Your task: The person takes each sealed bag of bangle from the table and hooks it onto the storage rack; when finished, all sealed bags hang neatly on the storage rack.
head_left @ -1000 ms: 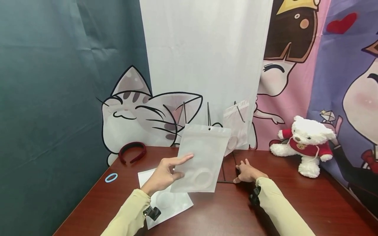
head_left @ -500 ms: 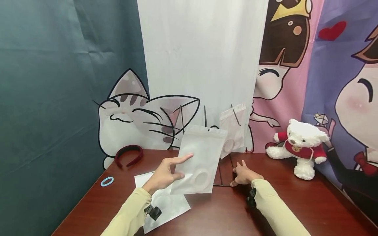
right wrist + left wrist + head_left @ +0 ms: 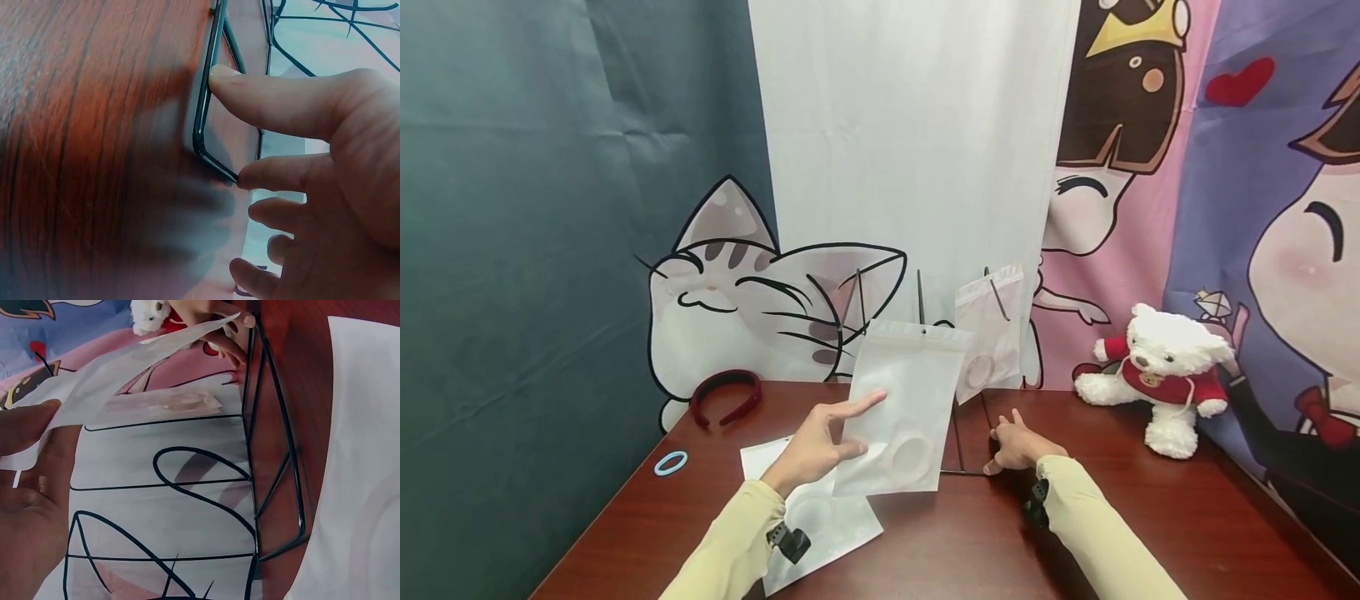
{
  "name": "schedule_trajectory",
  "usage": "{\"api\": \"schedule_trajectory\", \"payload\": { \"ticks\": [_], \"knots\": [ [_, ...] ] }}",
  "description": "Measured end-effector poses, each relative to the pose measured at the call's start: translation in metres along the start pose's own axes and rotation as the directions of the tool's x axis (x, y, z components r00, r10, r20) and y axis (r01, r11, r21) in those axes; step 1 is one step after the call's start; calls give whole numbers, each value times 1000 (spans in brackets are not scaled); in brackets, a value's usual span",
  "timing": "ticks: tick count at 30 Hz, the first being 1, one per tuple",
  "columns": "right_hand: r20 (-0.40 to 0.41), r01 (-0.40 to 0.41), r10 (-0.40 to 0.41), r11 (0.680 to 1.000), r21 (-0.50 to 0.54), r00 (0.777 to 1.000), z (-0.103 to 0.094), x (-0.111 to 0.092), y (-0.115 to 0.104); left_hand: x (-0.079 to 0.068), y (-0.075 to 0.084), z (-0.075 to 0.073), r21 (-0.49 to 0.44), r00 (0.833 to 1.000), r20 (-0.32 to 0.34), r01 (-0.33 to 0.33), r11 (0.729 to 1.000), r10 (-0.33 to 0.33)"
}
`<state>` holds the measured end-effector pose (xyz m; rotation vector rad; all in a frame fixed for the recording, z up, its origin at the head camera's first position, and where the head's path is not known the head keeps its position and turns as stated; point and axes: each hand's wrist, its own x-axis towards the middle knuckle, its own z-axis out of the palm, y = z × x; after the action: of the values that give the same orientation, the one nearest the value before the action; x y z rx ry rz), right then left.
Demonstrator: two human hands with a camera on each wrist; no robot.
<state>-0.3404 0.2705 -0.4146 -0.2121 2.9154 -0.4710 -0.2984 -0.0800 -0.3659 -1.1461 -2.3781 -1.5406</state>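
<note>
In the head view my left hand [image 3: 812, 446] holds a white zip pouch [image 3: 906, 375] by its left side, thumb and index finger lying across it. A ring shape shows through the pouch's lower part, and its top hole sits right at the end of the middle hook [image 3: 921, 300] of a black wire rack [image 3: 294, 487]. My right hand [image 3: 1018, 446] is at the rack's front base corner. In the right wrist view its thumb [image 3: 262, 100] presses the front wire and the index fingertip touches the side wire; the other fingers are spread.
A second pouch [image 3: 988, 333] hangs on the right hook. Another white pouch [image 3: 827, 533] lies flat on the table [image 3: 970, 542]. A dark red headband [image 3: 726, 398], a light blue ring [image 3: 670, 463] and a white teddy bear [image 3: 1165, 375] stand around the rack.
The head view has shifted slightly. The held pouch has moved a little left, bringing its hole more in line with the middle hook. The right hand stays at the rack's corner.
</note>
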Motion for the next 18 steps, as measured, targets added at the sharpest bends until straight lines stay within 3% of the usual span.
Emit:
{"api": "schedule_trajectory", "payload": {
  "ticks": [10,18],
  "knots": [
    [-5,-4,5,1000,10,1000,-2,-2,5,22,-5,5,-49,997,-15,70,996,-71],
    [21,-6,6,1000,24,1000,-3,-3,2,36,-14,11,-201,996,-16,85,976,-90]
  ]
}}
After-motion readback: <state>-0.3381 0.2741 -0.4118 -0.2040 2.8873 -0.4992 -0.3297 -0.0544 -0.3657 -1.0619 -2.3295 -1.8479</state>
